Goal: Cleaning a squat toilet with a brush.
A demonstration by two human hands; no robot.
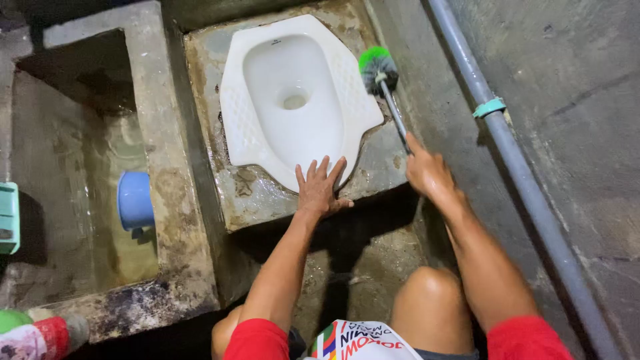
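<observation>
A white squat toilet pan (267,133) is set in a raised, stained concrete step (250,197). My left hand (321,190) lies flat with fingers spread on the near rim of the pan. My right hand (427,173) grips the thin handle of a toilet brush (379,70), whose green and dark bristle head rests on the pan's right rim. My bare knees show at the bottom of the view.
A concrete water trough (113,200) at the left holds water and a floating blue dipper (135,200). A grey pipe (520,173) with a green clamp runs down the right wall. A green holder (9,217) hangs at the left edge; a bottle (37,337) stands bottom left.
</observation>
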